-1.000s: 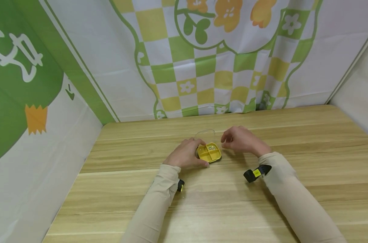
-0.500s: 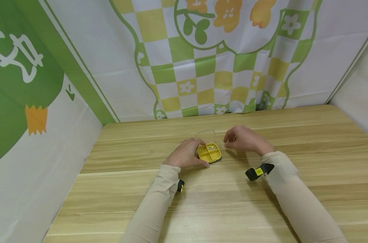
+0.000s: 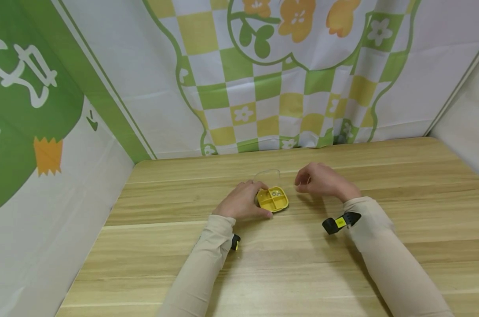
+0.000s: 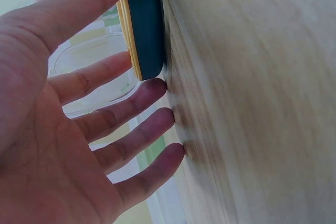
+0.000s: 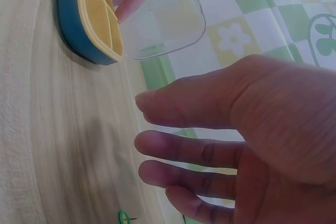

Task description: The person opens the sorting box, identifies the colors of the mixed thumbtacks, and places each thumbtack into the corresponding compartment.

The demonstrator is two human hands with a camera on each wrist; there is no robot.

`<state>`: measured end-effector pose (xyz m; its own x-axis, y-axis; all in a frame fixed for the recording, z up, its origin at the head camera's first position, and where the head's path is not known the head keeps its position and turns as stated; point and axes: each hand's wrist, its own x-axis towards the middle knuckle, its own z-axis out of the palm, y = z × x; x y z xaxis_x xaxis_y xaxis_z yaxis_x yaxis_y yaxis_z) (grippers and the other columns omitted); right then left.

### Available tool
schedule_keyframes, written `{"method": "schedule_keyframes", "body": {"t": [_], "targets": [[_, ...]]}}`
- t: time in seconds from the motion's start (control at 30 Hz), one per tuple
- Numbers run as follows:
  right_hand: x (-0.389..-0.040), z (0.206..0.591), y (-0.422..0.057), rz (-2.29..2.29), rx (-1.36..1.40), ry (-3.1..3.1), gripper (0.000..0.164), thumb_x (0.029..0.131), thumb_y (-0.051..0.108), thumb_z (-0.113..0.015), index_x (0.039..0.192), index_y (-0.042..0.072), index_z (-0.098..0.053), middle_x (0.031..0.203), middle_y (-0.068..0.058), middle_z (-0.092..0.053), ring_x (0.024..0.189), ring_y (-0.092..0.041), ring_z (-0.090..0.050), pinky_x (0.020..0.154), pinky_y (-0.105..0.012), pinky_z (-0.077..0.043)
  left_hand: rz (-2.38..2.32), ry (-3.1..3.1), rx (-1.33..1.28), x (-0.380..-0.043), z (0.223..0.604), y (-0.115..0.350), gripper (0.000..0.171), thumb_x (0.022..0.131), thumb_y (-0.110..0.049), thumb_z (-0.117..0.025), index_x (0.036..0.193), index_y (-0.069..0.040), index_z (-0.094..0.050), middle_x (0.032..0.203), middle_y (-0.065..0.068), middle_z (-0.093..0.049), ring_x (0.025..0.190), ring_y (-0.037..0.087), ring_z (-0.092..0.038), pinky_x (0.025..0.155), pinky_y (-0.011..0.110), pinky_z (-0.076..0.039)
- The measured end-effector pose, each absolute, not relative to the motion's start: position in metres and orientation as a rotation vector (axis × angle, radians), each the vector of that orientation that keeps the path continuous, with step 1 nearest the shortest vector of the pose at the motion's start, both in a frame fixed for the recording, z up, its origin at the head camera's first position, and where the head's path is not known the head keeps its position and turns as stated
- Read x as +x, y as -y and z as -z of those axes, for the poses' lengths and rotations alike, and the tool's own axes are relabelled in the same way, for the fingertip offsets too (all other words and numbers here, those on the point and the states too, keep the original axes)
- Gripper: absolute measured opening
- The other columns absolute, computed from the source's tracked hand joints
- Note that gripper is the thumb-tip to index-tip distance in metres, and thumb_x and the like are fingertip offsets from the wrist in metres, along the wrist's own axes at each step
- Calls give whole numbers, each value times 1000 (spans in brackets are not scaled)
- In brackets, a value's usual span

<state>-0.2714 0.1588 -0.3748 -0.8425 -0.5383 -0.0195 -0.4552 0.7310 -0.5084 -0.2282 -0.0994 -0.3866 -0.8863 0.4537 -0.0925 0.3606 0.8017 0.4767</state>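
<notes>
A small pill box (image 3: 272,199) with a yellow divided tray and a dark teal outer shell lies on the table. Its clear lid (image 5: 173,22) is raised at the far side. Small shiny round pieces (image 3: 276,193) sit in its far right compartment. My left hand (image 3: 244,200) grips the box from the left, thumb at the near side, index finger at the far side; the other fingertips touch the tabletop. To the right of the box, my right hand (image 3: 320,180) hovers with loosely bent fingers. Nothing shows in it, though its index finger is mostly hidden behind the thumb.
The wood-grain table (image 3: 287,273) reaches back to a checkered green and yellow cloth (image 3: 268,92). In the right wrist view, a small green round piece with a thin pin (image 5: 124,217) lies on the table below the right hand.
My right hand has drawn slightly away from the pill box toward the right. The left hand and the box stay in place.
</notes>
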Motion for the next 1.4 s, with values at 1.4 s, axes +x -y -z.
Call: {"method": "schedule_keyframes", "body": {"t": [1.4], "targets": [[-274,370,-178,570,-699,-2766,4,88,10,-76,85,10,-73,79,2,-65,73,-16,-57,73,-38,-49,-678,-2777,651,-228,388,100,75,79,-38,-89,140,-10,-57,138,10,-59,129,31,-51,109,45,-42]]}}
